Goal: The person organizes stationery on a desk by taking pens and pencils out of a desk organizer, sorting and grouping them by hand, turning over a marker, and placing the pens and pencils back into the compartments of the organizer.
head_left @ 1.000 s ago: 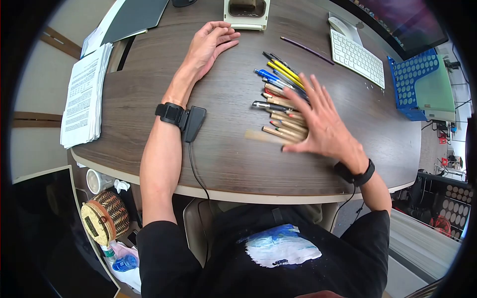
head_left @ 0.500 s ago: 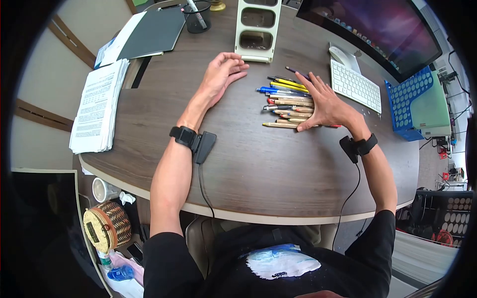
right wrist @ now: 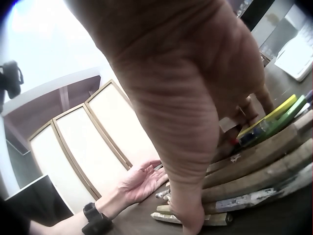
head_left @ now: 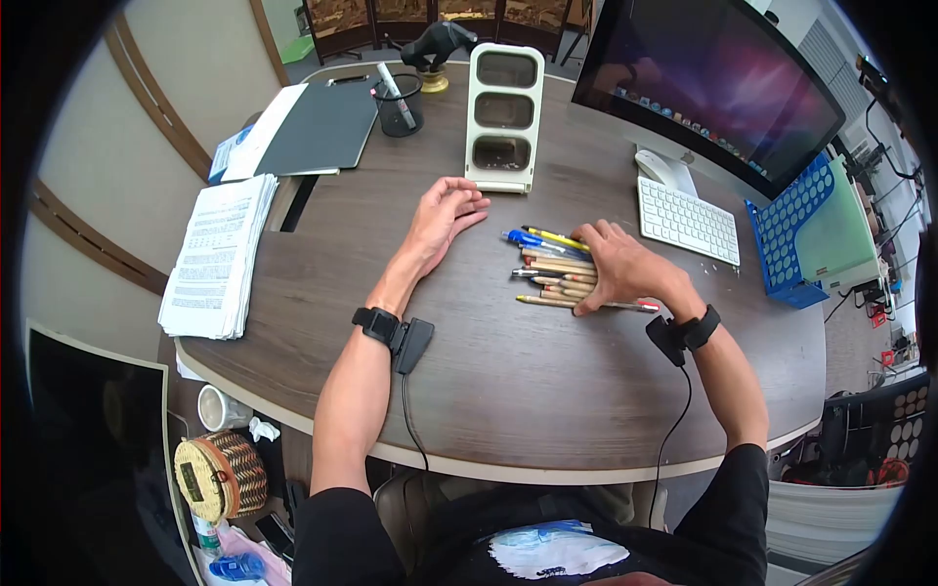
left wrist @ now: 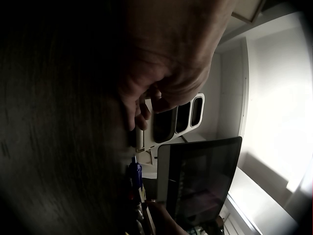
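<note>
A loose bundle of pens and pencils lies side by side on the desk: wooden pencils, a blue pen and a yellow one at the far side. My right hand spans the bundle from the right, thumb at the nearest pencil and bent fingers over the far side; its palm hides their right parts. A red end sticks out past the thumb. My left hand rests on its edge left of the bundle, fingers loosely bent and holding nothing, fingertips near the base of a white three-slot holder.
A keyboard, mouse and monitor stand at the right, with a blue file rack beyond. On the left are stacked papers, a dark folder and a mesh pen cup. Cables trail from both wrists.
My right hand has drawn its spread fingers in around the pens and pencils, which now lie closer together. The purple pencil formerly apart no longer shows separately. My left hand stays by the holder; the view tilts up.
</note>
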A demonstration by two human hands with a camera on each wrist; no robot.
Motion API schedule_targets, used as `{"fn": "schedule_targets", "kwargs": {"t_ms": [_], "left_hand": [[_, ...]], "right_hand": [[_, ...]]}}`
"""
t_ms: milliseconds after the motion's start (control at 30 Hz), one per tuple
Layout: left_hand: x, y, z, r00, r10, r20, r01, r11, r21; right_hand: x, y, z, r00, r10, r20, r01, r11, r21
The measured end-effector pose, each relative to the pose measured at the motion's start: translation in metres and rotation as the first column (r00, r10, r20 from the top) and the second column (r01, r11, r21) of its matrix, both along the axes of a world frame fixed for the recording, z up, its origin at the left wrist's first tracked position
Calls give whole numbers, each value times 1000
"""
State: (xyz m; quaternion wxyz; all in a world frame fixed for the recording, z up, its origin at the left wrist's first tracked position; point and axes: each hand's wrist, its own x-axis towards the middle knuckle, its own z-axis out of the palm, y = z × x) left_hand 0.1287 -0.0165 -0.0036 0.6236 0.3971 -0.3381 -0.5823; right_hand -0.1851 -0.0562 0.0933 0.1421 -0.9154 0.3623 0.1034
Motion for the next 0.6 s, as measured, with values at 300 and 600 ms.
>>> {"fn": "schedule_targets", "kwargs": {"t_ms": [300, 600], "left_hand": [[-2, 2, 4, 1000, 13, 8, -13, 1000, 6], [-3, 1, 3, 986, -70, 149, 75, 997, -27]], "right_hand": [[-6, 11, -5, 999, -7, 31, 2, 991, 135], [-25, 56, -22, 954, 202, 223, -155, 965, -213]]}}
